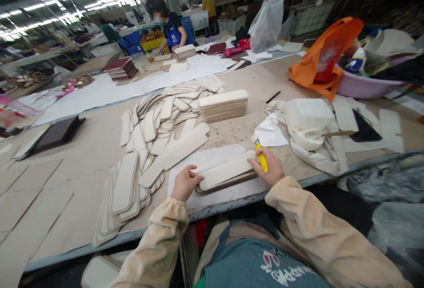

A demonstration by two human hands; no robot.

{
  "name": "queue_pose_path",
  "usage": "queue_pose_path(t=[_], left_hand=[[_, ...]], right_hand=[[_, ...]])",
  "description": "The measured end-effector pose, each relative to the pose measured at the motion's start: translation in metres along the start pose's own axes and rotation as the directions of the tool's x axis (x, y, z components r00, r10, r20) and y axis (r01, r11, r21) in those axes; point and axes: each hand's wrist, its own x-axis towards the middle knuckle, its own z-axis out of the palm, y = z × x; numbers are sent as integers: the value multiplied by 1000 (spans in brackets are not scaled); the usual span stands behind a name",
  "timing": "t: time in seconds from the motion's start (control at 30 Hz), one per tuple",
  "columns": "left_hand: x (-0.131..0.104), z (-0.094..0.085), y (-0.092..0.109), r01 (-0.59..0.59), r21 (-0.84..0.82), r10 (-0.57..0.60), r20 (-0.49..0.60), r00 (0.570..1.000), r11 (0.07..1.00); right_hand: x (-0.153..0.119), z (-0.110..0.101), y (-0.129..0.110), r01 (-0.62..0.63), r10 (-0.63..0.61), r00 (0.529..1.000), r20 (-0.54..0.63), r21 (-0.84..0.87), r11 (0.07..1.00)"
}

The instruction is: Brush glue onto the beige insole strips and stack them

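A small stack of cream, round-ended flat strips [228,171] lies in front of me on a white sheet [215,157]. My left hand [187,183] is at the stack's left end, its fingers curled and its thumb and fingertip closed on the edge of the top strip. My right hand [270,166] grips a brush with a yellow handle [262,160], bristles pointing away from me. Fingertips of that same hand touch the right end of the top strip. Just beyond, many loose cream strips [155,124] lie heaped and fanned out, beside a neat stack of strips [223,106].
To the right stand a white tub [309,118] with a stick [338,133] across it, a crumpled white cloth [270,129] and a lilac basin [367,82] with an orange bag [326,58]. Dark folders [58,135] lie left. A co-worker [174,29] sits across the table.
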Motion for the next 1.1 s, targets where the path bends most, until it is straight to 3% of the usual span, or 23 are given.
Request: queue_pose_path(t=[0.33, 0.47, 0.57, 0.67, 0.87, 0.97, 1.1], left_hand=[[1, 1, 2, -36, 151, 36, 6, 999, 988], [-2, 0, 9, -64, 184, 62, 19, 998, 981], [-2, -2, 10, -87, 249, 80, 41, 996, 965], [1, -4, 8, -95, 334, 77, 67, 995, 938], [6, -4, 6, -104, 364, 74, 96, 993, 926], [7, -4, 6, -122, 381, 99, 81, 992, 917], [6, -4, 8, -154, 409, 134, 76, 988, 899]], right_hand=[[-1, 10, 14, 24, -21, 999, 37, -102, 994], [-1, 7, 11, 178, -187, 982, -23, -216, 960], [-9, 10, -3, 345, -365, 930, -41, -239, 907], [-26, 28, -23, 512, -513, 857, 41, -162, 843], [-49, 67, -39, 651, -618, 736, 275, -40, 758], [-45, 63, -28, 624, -588, 748, 309, -25, 781], [-32, 38, -4, 514, -483, 815, 320, -14, 858]])
